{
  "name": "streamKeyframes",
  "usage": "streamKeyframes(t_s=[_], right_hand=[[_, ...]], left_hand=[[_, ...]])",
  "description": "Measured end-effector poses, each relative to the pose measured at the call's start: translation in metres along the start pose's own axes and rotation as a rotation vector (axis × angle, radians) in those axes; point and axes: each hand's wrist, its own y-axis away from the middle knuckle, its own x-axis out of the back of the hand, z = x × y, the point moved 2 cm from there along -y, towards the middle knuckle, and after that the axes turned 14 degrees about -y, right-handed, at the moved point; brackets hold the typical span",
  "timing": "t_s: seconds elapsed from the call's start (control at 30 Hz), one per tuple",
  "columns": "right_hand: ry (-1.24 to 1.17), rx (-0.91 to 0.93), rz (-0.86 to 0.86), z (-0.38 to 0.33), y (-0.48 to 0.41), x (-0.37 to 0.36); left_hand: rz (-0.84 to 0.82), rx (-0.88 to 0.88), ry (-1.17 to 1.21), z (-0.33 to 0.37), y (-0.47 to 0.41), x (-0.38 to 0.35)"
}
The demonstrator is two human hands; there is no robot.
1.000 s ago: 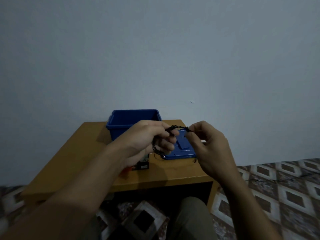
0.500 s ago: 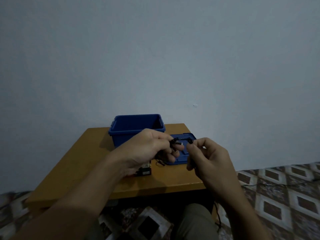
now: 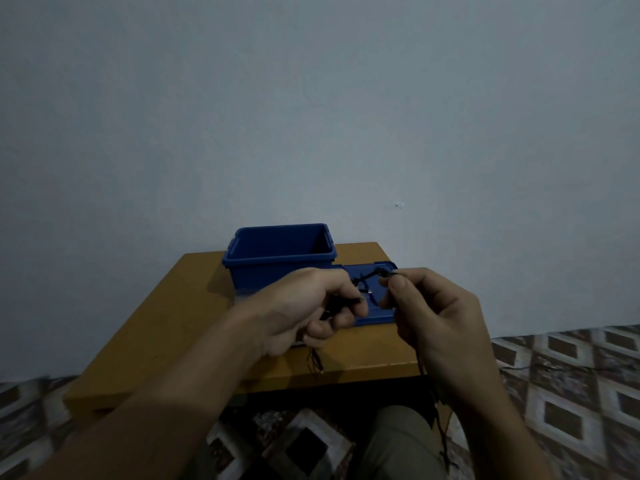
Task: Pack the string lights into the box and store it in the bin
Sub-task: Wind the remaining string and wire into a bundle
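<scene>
The thin black string of lights [image 3: 367, 277] is stretched in a short, nearly level span between the two hands, its long axis running left to right and tipped slightly upward toward the right, directly above the flat blue plastic lid [image 3: 377, 310] that lies on the orange-brown wooden table [image 3: 166, 323]. The left hand [image 3: 311, 306] is curled shut around a gathered bunch of the wire, with a few loose strands hanging below it toward the table's front edge, while the right hand [image 3: 433, 317] pinches the other end of the span between thumb and forefinger, the remaining fingers folded in; from under that hand the rest of the wire drops down past the table edge toward the patterned tiled floor [image 3: 571, 393]. So the bulk still to be gathered lies below and behind the right hand, and the next stretch would most likely be fed leftward into the bundle the left hand keeps. The wire itself looks very fine and dark, limp, with small knots or bulbs along it (too small in this dim light to tell which). The open blue plastic bin [image 3: 280, 263] stands behind the left hand at the far side of the table, just beside the lid, and the left hand is the nearer to it. A small pale object peeks out under the left hand, possibly the box, though I cannot tell.
</scene>
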Motion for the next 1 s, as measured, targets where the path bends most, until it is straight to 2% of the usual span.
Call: streamKeyframes(t_s=[0.23, 0.43, 0.57, 0.8, 0.9, 1.0], right_hand=[[0.007, 0.047, 0.087, 0.000, -0.002, 0.010], [0.031, 0.068, 0.114, 0.002, -0.002, 0.009], [0.041, 0.088, 0.121, 0.002, -0.001, 0.007], [0.084, 0.149, 0.165, 0.004, 0.001, 0.004], [0.099, 0.119, 0.178, 0.008, -0.001, 0.006], [0.137, 0.055, 0.128, 0.012, -0.002, 0.006]], left_hand=[[-0.101, 0.126, -0.131, 0.001, -0.002, -0.009], [-0.149, 0.112, -0.287, 0.002, -0.006, -0.008], [-0.212, -0.001, -0.306, -0.001, -0.005, -0.008], [-0.479, -0.005, -0.164, -0.004, -0.007, -0.006], [-0.636, -0.105, 0.044, -0.001, -0.002, -0.009], [-0.721, -0.244, 0.221, 0.007, 0.003, -0.012]])
